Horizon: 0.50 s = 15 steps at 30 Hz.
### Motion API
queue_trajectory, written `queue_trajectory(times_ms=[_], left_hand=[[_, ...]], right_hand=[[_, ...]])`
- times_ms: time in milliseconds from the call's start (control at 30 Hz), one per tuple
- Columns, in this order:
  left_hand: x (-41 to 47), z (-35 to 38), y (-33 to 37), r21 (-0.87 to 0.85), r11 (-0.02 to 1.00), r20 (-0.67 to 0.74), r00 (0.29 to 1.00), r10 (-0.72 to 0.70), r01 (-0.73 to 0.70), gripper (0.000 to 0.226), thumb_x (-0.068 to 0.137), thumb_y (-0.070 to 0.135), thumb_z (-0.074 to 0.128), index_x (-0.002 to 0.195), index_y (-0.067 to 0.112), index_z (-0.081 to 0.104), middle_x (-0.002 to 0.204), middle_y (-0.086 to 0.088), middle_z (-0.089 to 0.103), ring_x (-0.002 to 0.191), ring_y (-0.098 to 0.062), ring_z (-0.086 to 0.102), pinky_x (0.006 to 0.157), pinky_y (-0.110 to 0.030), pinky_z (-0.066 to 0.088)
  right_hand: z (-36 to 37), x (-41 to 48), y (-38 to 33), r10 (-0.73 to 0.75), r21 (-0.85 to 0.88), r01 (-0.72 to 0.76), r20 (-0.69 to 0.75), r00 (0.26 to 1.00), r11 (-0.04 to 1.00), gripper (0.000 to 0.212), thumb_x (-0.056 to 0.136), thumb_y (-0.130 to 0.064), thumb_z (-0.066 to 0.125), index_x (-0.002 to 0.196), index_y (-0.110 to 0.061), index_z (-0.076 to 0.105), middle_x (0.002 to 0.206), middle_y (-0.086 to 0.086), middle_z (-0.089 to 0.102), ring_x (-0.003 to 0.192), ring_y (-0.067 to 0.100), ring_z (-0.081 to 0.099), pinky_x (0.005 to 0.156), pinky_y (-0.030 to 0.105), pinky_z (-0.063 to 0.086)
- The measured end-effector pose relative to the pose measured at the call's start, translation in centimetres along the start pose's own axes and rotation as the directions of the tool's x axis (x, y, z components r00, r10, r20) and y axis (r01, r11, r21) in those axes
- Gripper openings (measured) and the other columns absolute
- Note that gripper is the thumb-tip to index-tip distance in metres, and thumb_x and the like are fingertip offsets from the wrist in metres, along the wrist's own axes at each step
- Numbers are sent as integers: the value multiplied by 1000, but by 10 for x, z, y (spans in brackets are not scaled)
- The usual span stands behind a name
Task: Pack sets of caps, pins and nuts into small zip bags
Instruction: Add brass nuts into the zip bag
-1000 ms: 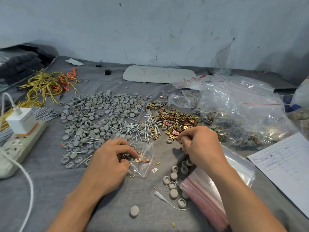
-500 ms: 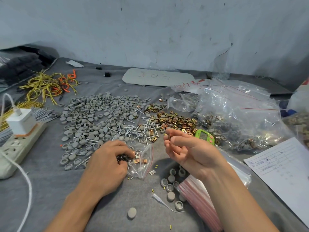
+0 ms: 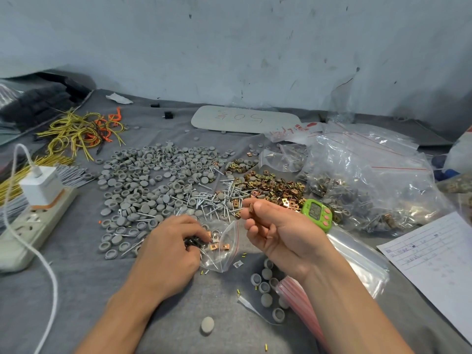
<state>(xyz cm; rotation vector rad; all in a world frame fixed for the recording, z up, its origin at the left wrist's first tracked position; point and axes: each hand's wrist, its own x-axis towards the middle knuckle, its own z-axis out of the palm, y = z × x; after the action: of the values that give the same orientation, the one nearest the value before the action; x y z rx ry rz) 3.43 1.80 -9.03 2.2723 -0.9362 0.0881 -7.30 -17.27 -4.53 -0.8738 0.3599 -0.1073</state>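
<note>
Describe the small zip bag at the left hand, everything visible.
The small zip bag is clear, thin plastic with a red zip strip along its mouth, which gapes open toward the right. It lies crumpled on the grey cloth, holding a few copper-coloured nuts. The left hand grips its left side.

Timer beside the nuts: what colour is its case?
The timer is bright green, seen in the head view.
</note>
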Motion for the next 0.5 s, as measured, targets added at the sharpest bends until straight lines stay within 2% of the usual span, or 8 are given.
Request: queue_trajectory(times_ms=[67,133,200,300,367,500], left_hand=[[0,0,0,-3,1000,3,1000,-3,3,42,71,-4,65,80,35,77,94,31,61,101,7,54,85,-13,39],[0,0,1,-3,1000,6,1000,-4,4,42,71,-4,65,80,35,77,94,31,61,101,8,53,85,-14,40],[0,0,1,-4,1000,11,1000,-7,7,41,72,-4,66,79,36,76,93,31,61,100,8,53,83,-16,42],[0,-1,1,-9,1000,11,1000,-6,6,42,72,-4,66,79,36,76,93,30,61,101,7,53,82,-15,42],[0,-1,2,-7,1000,14,1000,-3,3,41,73,-4,66,79,36,76,93,30,61,101,7,53,83,-16,42],[0,-2,2,0,1000,14,1000,-1,1,41,73,-4,66,79,35,75,93,31,61,104,9,52,84,-12,39]], right_hand=[[-2,1,-1,30,-3,-30,-10,1000,1000,35,102,-7,54,82,-6,84,82,13,71,61,14,64,52,21,54],[-4,1,-1,49,-4,-49,-14,999,999,42,104,0,47,84,-3,83,85,17,71,60,15,63,50,21,53],[-6,2,-1,64,-7,-64,-8,998,998,39,102,7,45,89,1,82,92,22,72,64,18,65,52,23,55],[-7,1,0,68,-54,-67,7,998,996,29,94,14,53,100,4,80,99,22,73,70,20,68,59,25,58],[-7,2,0,57,-80,-56,14,998,995,31,90,19,56,102,3,79,96,20,72,70,19,67,60,23,58],[-6,2,0,42,-98,-42,-7,999,994,32,95,17,52,100,1,79,90,18,73,66,17,65,58,22,56]])
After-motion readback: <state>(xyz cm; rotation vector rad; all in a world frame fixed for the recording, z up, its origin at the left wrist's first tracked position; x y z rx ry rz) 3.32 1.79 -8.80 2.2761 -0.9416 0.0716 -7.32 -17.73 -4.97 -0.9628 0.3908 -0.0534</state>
